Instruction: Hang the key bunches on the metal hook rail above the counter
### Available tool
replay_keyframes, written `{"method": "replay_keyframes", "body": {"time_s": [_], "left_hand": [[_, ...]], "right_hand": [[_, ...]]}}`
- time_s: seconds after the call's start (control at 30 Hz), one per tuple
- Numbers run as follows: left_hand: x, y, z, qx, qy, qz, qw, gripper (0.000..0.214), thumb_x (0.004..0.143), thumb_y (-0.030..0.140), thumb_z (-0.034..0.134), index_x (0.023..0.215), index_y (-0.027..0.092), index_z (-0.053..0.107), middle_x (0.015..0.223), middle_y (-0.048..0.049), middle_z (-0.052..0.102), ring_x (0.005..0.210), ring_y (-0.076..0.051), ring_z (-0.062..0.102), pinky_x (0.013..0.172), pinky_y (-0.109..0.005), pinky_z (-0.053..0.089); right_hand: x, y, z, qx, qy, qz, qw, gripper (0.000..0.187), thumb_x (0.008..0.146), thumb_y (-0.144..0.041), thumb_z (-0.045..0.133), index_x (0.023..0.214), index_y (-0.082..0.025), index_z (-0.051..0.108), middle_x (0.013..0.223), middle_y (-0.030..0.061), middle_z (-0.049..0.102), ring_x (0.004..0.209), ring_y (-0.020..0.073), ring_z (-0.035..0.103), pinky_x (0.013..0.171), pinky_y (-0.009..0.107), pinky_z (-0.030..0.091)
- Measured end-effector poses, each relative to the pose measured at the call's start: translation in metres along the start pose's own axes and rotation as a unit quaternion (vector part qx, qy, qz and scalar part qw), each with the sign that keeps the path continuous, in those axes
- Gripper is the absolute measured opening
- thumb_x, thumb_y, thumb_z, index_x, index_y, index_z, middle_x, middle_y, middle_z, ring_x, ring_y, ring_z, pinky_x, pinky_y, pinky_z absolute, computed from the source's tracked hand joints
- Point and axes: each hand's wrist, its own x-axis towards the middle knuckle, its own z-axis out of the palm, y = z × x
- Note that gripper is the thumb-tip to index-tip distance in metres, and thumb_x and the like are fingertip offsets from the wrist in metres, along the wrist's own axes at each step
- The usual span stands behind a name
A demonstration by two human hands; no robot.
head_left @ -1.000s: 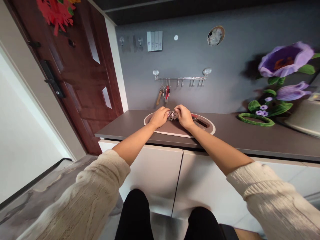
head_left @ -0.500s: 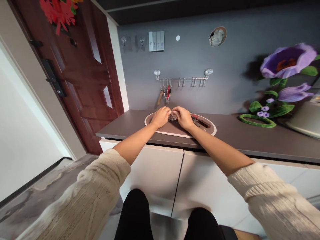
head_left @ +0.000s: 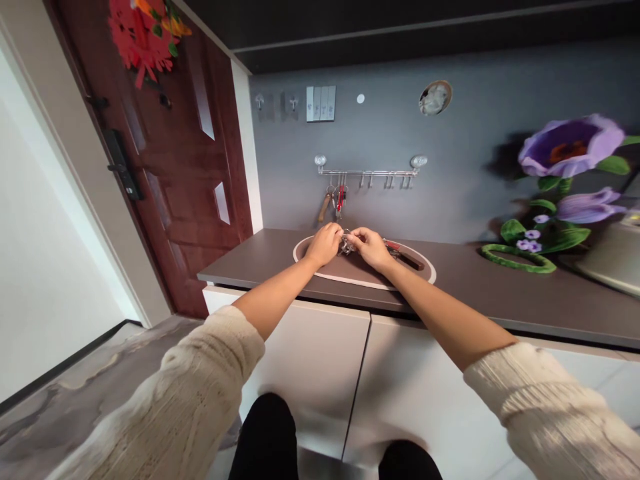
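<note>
Both my hands meet over an oval brown mat (head_left: pixel 417 264) on the dark counter. My left hand (head_left: pixel 325 243) and my right hand (head_left: pixel 369 245) are closed, each pinching a small silver bunch of keys (head_left: pixel 345 242) held between them just above the mat. More keys with red and dark parts (head_left: pixel 403 256) lie on the mat to the right of my right hand. On the wall behind, a chrome hook rail (head_left: pixel 369 173) carries hanging keys (head_left: pixel 334 200) at its left end.
A dark red door (head_left: pixel 165 153) with a black handle stands left of the counter (head_left: pixel 525 293). Purple artificial flowers (head_left: pixel 565 173) and a green ring sit at the right. White cabinet doors (head_left: pixel 320 360) are below the counter. Light switches are on the grey wall.
My hands have lifted the bunch of keys slightly and drawn closer together. The view has tilted a little, so everything sits lower in the picture.
</note>
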Motion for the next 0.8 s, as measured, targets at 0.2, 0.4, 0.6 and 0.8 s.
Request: {"method": "replay_keyframes", "body": {"time_s": [0.2,0.4,0.6,0.8], "left_hand": [[0.001,0.002,0.0,0.014,-0.016,0.006,1.0,0.025,0.089,0.026,0.028,0.08,0.016,0.05,0.083,-0.0053,0.056,0.079,-0.015,0.049,0.074,-0.028,0.038],[0.002,0.002,0.0,0.027,-0.015,-0.009,0.999,0.027,0.089,0.025,0.026,0.081,0.017,0.051,0.084,-0.0055,0.056,0.081,-0.016,0.05,0.075,-0.029,0.039],[0.003,0.0,0.003,0.039,-0.023,-0.036,0.998,0.026,0.088,0.024,0.028,0.08,0.017,0.051,0.083,-0.0057,0.056,0.082,-0.017,0.051,0.075,-0.03,0.039],[0.005,-0.001,0.004,0.044,-0.034,-0.054,0.997,0.024,0.086,0.022,0.031,0.076,0.017,0.052,0.081,-0.0061,0.057,0.08,-0.017,0.052,0.074,-0.03,0.039]], "right_hand": [[0.002,-0.002,-0.003,0.026,0.022,-0.003,0.999,0.028,0.072,-0.045,0.052,0.07,-0.017,0.051,0.056,-0.0036,0.047,0.051,0.0092,0.041,0.054,0.024,0.037],[0.007,0.002,-0.005,0.054,0.058,0.018,0.997,0.029,0.071,-0.048,0.051,0.072,-0.02,0.047,0.054,-0.0042,0.046,0.049,0.0102,0.042,0.05,0.024,0.037],[0.01,0.002,-0.01,0.044,0.076,0.018,0.996,0.028,0.071,-0.048,0.051,0.072,-0.02,0.048,0.056,-0.0035,0.048,0.051,0.0111,0.045,0.051,0.025,0.04],[0.019,-0.006,-0.017,0.01,0.111,0.011,0.994,0.028,0.071,-0.047,0.051,0.073,-0.019,0.049,0.057,-0.002,0.05,0.052,0.0114,0.046,0.051,0.025,0.038]]}}
